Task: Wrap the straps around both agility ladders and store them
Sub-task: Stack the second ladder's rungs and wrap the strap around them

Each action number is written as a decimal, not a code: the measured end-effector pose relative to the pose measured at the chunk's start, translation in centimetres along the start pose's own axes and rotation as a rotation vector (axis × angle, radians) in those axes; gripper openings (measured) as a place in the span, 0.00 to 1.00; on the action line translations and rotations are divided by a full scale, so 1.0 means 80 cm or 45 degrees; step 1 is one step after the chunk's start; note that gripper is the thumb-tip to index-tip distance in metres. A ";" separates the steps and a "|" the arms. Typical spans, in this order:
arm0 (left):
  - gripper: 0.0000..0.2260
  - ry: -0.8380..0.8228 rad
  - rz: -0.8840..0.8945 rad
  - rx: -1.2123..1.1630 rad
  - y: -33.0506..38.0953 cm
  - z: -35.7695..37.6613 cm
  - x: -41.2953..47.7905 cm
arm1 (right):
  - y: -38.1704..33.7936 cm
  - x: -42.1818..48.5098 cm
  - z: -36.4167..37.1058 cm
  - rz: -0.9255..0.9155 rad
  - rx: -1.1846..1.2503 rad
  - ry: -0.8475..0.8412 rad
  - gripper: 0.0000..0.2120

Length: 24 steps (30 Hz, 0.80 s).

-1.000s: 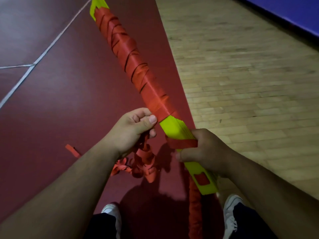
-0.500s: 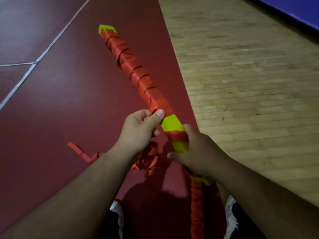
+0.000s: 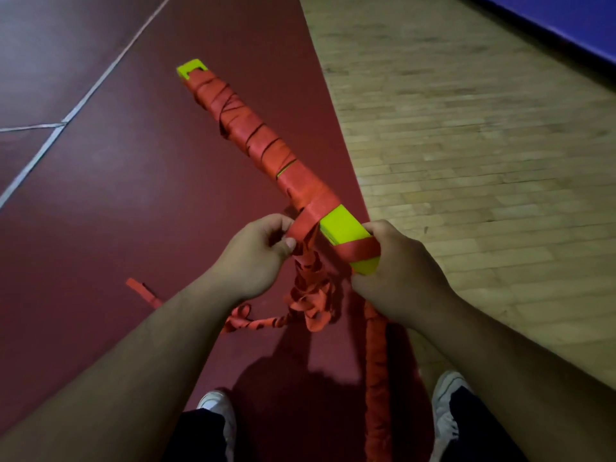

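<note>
Ladder point(image 3: 343, 225) — a flat stack of yellow-green rungs — is up off the floor between the 2 hands, slanting from its far end at upper left to its near end at lower right. Red strap point(image 3: 263, 141) is wound in overlapping turns round most of its length, leaving the far tip and a short stretch near the hands bare.

At far left, white lines point(image 3: 80, 105) cross the dark red floor point(image 3: 100, 245). A loose tail point(image 3: 141, 290) of strap lies flat on it, just beside the left forearm. The left hand point(image 3: 256, 258) is closed on the strap, thumb and fingers pinching it where it comes off the last turn on the ladder. Below that hand the spare strap hangs in a twisted tangle point(image 3: 311, 296).

The right hand point(image 3: 396, 278) is clamped round the ladder's near end, just beside 1 separate turn of strap crossing the bare yellow-green. Under this hand a long red bundle point(image 3: 376, 368) runs down toward the bottom edge — whether it rests on the floor I cannot tell. A left shoe point(image 3: 215, 408) and a right shoe point(image 3: 446, 401), both white, stand either side of it. Pale wood flooring point(image 3: 466, 161) fills the right, with a blue strip point(image 3: 566, 18) at the top corner.
</note>
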<state>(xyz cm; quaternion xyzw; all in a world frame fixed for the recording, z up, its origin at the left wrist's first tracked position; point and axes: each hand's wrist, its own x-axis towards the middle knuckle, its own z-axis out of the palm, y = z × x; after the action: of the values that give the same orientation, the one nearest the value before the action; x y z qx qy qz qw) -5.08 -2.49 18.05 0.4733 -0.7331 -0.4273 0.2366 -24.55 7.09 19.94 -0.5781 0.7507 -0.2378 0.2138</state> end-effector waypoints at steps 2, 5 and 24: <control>0.12 -0.050 -0.134 -0.284 0.010 0.007 -0.004 | 0.001 0.001 0.003 0.033 0.043 0.013 0.25; 0.17 -0.068 -0.261 -0.685 0.022 0.020 -0.007 | 0.002 0.003 0.006 0.054 0.069 0.017 0.25; 0.14 -0.094 -0.388 -0.913 0.041 0.015 -0.016 | 0.009 0.014 0.010 0.067 0.175 0.086 0.21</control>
<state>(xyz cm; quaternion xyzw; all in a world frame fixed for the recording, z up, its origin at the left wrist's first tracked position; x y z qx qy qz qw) -7.02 -0.23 20.32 0.4482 -0.4668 -0.7034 0.2942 -24.89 6.11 18.82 -0.5338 0.7543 -0.3025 0.2336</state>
